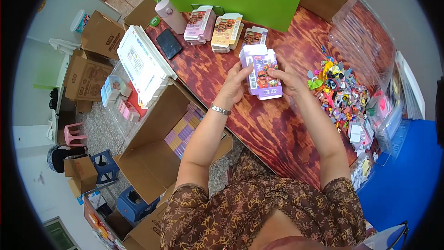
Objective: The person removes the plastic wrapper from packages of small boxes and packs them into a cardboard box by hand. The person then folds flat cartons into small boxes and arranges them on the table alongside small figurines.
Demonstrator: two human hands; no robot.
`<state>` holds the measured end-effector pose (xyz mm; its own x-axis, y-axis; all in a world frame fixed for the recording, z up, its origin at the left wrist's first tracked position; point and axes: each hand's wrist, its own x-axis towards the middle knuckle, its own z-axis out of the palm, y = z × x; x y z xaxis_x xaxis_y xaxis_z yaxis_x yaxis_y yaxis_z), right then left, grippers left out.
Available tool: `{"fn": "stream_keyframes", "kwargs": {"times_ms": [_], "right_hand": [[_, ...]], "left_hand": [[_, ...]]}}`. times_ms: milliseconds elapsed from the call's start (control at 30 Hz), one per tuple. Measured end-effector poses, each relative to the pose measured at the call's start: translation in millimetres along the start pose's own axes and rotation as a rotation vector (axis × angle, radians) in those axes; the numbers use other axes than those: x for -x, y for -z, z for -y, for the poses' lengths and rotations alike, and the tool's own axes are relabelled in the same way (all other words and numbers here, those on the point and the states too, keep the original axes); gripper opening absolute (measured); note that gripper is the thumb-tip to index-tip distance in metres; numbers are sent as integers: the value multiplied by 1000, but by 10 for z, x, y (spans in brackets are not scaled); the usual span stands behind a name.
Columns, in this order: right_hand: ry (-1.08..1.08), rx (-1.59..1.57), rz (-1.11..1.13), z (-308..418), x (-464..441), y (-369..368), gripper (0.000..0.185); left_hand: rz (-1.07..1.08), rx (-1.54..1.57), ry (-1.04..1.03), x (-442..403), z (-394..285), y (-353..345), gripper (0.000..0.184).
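Between the partly closed fingers of the left hand (235, 84) and right hand (288, 81), both thumbs forward, sits the purple carton (262, 83), gripped by opposite sides. Likely thin card: light, smooth, easily creased. Best hold: side edges, clear of the flaps. Beneath lies the red-brown table (261, 132).

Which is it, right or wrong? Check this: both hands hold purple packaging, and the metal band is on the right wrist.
Wrong wrist: the head view shows the metal band on the left wrist, not the right. The left hand and right hand do both hold purple packaging.
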<state>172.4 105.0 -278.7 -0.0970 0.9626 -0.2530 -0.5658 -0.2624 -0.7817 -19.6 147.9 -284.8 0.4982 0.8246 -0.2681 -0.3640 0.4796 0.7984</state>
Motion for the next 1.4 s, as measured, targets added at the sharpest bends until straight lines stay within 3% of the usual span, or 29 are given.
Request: {"fn": "stream_keyframes", "kwargs": {"times_ms": [333,600,733,867,1067,1100,1267,1400], "right_hand": [[12,186,46,-100,88,-51,88],[1,343,-9,-292,229,97,96],[-92,257,-11,-290,297,81,88],[-136,160,-30,-455,259,149,82],[-67,258,-27,-542,148,83,86],[-64,233,-31,-529,128,62,85],[-73,116,-51,-551,61,31,84],[-47,203,-59,-471,122,-53,81]], "left_hand": [[-43,68,37,138,85,118,55],[-22,-89,-7,111,17,36,58],[-15,-65,35,159,28,6,58],[-34,-19,147,126,174,133,69],[-16,-8,77,180,312,238,80],[-48,9,45,183,286,220,69],[-41,-11,36,219,118,182,70],[-84,-41,-1,164,221,236,66]]}}
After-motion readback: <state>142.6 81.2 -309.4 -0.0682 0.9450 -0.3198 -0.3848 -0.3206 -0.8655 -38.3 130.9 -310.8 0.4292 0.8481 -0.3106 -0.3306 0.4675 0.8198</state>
